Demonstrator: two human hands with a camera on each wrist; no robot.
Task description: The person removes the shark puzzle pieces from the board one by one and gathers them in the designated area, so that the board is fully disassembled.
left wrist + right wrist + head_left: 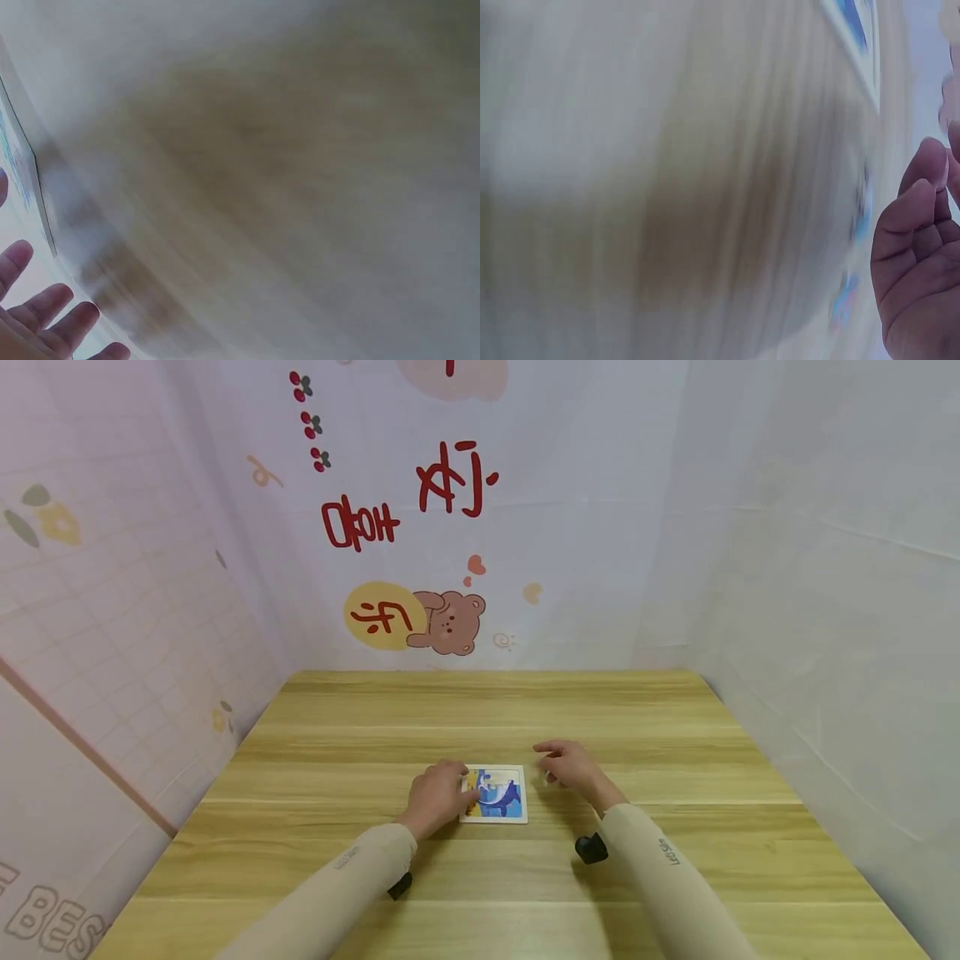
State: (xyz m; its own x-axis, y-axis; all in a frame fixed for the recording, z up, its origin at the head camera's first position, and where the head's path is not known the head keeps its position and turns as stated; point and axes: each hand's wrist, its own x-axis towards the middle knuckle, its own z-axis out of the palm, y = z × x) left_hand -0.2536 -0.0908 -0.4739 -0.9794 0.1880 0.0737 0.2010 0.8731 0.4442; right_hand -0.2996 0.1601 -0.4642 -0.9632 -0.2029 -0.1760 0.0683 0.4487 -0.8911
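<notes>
A small white-framed picture puzzle lies flat on the wooden table, showing a blue dolphin-like animal with yellow at the left. My left hand is at its left side, the thumb over the picture and the other fingers near the far left corner. The left wrist view shows the left fingers spread apart beside the puzzle's edge. To the right of the puzzle, apart from it, hovers my right hand, index finger extended and the others loosely bent. Nothing shows between its fingers in the right wrist view.
Blurred coloured bits lie beyond the table surface near the right hand in the right wrist view; what they are I cannot tell. Printed cloth walls enclose the table at the back and both sides.
</notes>
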